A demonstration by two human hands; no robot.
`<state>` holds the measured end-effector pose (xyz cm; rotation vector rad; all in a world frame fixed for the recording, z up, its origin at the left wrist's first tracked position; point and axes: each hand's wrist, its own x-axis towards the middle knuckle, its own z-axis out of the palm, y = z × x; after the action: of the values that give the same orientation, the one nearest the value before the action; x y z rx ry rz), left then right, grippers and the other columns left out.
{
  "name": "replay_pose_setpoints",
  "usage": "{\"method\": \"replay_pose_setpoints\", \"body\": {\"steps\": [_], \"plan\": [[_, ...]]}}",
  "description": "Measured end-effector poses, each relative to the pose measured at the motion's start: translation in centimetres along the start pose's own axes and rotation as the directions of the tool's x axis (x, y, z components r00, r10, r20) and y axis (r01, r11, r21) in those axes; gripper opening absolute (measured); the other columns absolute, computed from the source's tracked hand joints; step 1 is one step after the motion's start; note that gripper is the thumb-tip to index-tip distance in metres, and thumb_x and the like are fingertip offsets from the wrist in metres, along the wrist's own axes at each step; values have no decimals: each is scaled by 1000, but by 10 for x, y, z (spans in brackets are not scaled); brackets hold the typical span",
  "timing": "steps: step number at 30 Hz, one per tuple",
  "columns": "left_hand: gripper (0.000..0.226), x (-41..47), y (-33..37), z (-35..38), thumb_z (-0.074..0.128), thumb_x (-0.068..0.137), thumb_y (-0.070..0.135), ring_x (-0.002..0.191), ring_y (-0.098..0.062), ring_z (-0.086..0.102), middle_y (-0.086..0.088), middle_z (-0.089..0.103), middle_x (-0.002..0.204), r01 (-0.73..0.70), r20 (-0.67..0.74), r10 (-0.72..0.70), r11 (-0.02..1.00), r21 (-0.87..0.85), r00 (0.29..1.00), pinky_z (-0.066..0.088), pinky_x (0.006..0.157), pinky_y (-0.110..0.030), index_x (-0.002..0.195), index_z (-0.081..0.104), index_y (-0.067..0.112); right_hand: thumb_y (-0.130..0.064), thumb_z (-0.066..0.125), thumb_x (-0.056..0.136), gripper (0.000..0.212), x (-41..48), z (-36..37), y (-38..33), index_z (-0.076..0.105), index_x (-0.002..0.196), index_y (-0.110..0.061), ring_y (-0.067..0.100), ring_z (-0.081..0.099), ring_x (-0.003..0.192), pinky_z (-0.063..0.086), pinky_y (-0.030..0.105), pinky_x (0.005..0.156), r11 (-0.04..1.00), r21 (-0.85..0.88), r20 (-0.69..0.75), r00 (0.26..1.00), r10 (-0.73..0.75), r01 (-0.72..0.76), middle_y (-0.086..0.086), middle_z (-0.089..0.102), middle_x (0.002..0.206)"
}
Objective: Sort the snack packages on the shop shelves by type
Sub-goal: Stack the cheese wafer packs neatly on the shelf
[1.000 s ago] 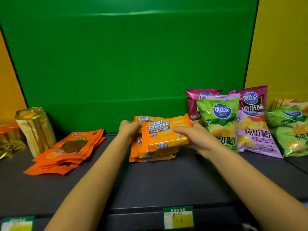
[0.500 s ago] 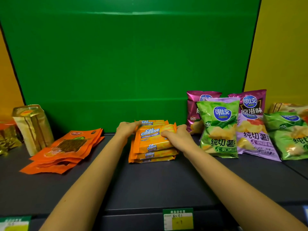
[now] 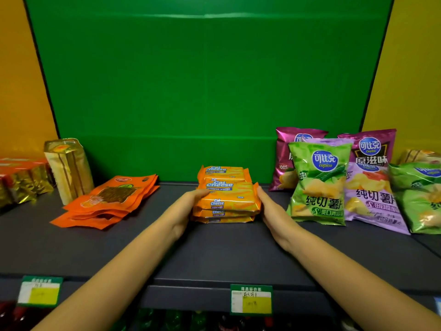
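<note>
Shelf (image 3: 238, 254) carries the wafer stack (image 3: 226, 201) at centre, long axis running left to right, between orange pouches (image 3: 107, 201) and chip bags (image 3: 319, 182). Left hand (image 3: 183, 211) and right hand (image 3: 274, 211) flank its short ends equally near, fingers extended flat against the packs, gripping nothing.

I'm looking at a green back panel (image 3: 210, 91) filling the upper middle of the frame, with yellow wall (image 3: 415, 68) at the upper right and upper left. A dark shelf board (image 3: 214, 254) spans the lower half. Along its front edge I see two price tags: one (image 3: 251, 299) at lower centre, another (image 3: 39, 291) at lower left.
</note>
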<state>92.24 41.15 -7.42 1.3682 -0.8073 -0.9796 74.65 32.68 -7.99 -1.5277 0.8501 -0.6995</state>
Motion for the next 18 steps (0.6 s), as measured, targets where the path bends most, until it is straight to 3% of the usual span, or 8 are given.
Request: {"method": "replay_pose_setpoints", "body": {"steps": [2,5,9,12,16,18], "plan": [[23,1,-3,2,48,91,30,74,-14,65,7,74,66,-9,-36,9,1000,10,999,50,70,-26,106,62,18,-49,26,97,46,-3,5,-8,48,132,-29,3,55,102,39,10,84,999,-30,20,1000,-18,19,-13,54,126],[27,-4,-5,5,47,92,30,73,-13,65,8,74,69,-28,-55,29,999,20,998,49,68,-24,113,60,17,-47,23,98,51,2,9,-15,44,139,-23,8,50,112,37,16,80,998,-64,1,1000,-21,21,-5,54,130],[38,-7,-6,8,45,93,33,80,-13,65,2,71,91,-57,-55,56,998,-18,997,48,71,-24,125,56,15,-59,27,92,66,8,14,-10,30,147,-22,18,43,132,30,35,112,1000,22,-66,998,21,-19,-3,44,144],[40,-5,-8,12,41,95,38,82,-10,65,4,70,94,-88,-66,86,996,-28,994,48,70,-22,127,55,19,-55,28,94,54,10,17,-7,57,122,-19,19,60,106,41,35,103,990,137,-61,997,54,-45,2,64,113],[38,-5,-4,17,34,98,42,76,-6,63,5,68,87,-108,-148,105,994,-10,983,49,55,-15,115,61,22,-56,29,93,55,12,30,-10,64,111,-17,26,63,107,46,42,101,963,259,-99,990,101,-73,11,67,117],[42,-6,-1,20,29,99,43,78,-8,63,0,70,96,-122,-218,129,991,47,967,49,60,-17,110,63,21,-55,28,95,55,14,35,-11,64,108,-16,27,64,107,51,39,93,956,284,-134,985,112,-70,12,67,117]]}}
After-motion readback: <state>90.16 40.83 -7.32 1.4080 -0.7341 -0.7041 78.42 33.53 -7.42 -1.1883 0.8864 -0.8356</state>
